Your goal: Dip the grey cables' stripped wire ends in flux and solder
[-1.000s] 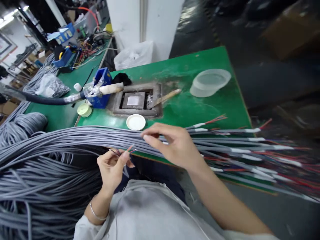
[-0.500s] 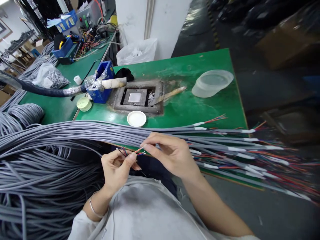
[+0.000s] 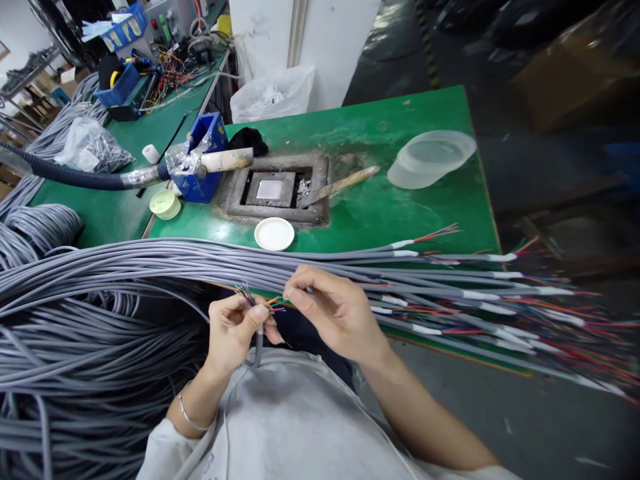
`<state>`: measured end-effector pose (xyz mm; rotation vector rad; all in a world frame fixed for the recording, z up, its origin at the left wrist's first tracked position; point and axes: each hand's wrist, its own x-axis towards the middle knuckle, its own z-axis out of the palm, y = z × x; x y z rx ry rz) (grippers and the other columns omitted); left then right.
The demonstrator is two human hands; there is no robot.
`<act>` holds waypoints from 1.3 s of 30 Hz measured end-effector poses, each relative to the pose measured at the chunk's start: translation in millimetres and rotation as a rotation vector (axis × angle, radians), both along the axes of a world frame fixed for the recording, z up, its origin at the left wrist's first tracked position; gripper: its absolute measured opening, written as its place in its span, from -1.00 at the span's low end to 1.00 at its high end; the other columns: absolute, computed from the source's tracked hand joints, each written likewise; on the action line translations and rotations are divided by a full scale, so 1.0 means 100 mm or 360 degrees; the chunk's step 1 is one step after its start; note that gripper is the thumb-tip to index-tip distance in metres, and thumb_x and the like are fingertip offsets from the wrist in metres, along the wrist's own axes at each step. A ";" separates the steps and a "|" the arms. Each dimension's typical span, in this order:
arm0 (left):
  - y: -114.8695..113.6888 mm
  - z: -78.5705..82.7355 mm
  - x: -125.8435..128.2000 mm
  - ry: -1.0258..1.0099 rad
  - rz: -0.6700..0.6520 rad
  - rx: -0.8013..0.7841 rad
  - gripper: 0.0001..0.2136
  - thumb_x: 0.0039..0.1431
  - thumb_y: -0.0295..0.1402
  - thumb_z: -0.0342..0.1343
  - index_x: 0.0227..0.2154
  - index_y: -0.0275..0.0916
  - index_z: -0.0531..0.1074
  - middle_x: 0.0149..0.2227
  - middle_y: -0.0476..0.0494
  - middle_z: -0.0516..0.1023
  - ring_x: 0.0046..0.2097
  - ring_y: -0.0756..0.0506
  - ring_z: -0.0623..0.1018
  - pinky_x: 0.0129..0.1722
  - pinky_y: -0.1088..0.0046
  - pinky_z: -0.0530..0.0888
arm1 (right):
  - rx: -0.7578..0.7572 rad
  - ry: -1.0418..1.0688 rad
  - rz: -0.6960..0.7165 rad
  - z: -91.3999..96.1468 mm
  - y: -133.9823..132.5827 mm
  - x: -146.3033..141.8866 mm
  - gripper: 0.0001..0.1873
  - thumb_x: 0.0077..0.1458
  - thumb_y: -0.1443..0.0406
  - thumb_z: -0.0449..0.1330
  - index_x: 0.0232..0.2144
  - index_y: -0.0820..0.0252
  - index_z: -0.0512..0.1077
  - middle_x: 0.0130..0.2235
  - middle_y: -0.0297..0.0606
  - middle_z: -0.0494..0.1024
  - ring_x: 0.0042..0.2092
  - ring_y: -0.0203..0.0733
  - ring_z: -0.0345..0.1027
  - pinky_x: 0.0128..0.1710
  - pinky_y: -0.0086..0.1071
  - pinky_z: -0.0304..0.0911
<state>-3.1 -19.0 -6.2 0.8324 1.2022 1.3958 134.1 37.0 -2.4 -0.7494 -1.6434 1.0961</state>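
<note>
My left hand (image 3: 239, 328) pinches the end of a grey multi-core cable (image 3: 259, 350), whose jacket hangs down below the fingers. Thin coloured wires (image 3: 274, 305) fan out from the grip, orange, green and blue among them, and darker ones stick up behind the thumb. Just to the right, my right hand (image 3: 327, 310) has thumb and forefinger closed at the tip of a green wire. Behind both hands a thick bundle of grey cables (image 3: 165, 260) runs across the bench edge, with white-wrapped ends and bare coloured wires at the right.
On the green bench (image 3: 350, 227) a solder pot (image 3: 270, 190) is sunk, a scraper (image 3: 345, 185) lying over its rim. Around it are a white lid (image 3: 274, 234), a clear plastic tub (image 3: 425, 160), a blue bin (image 3: 203, 180) and an extraction hose (image 3: 100, 179). Coiled cables (image 3: 90, 373) fill the left.
My right fingers have gone from an orange wire to a green one. The left hand has turned a little, so more of the cable's grey jacket shows below it. The view has shifted slightly.
</note>
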 end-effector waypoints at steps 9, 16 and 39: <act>0.02 -0.06 -0.03 -0.0211 -0.0095 0.0033 -0.79 -0.04 -0.27 0.27 -0.55 -0.33 0.47 -0.67 0.00 0.48 -0.71 0.05 0.45 -0.72 0.64 0.41 | -0.0006 -0.0023 0.0017 -0.02 -0.01 -0.03 -0.80 0.13 0.36 0.06 -0.55 0.19 0.27 -0.54 -0.38 0.31 -0.49 -0.37 0.19 -0.50 -0.48 0.11; 0.02 -0.07 -0.12 0.0015 -0.0189 0.0014 -0.73 -0.03 -0.22 0.25 -0.62 -0.34 0.44 -0.70 -0.01 0.43 -0.72 0.06 0.41 -0.72 0.63 0.35 | 0.0019 -0.0063 0.0003 -0.02 -0.01 -0.03 -0.79 0.14 0.37 0.06 -0.55 0.20 0.28 -0.54 -0.38 0.32 -0.48 -0.38 0.20 -0.47 -0.50 0.13; 0.94 -0.21 0.37 0.2124 -0.0534 0.1473 -0.93 0.13 -0.49 0.08 -0.42 -0.28 0.44 -0.34 -0.19 0.51 -0.18 -0.14 0.48 -0.19 0.29 0.51 | -0.0149 -0.0565 -0.0741 -0.31 -0.31 0.78 -0.79 0.12 0.30 0.08 -0.50 0.21 0.45 -0.50 -0.28 0.52 -0.49 -0.31 0.34 -0.49 -0.47 0.23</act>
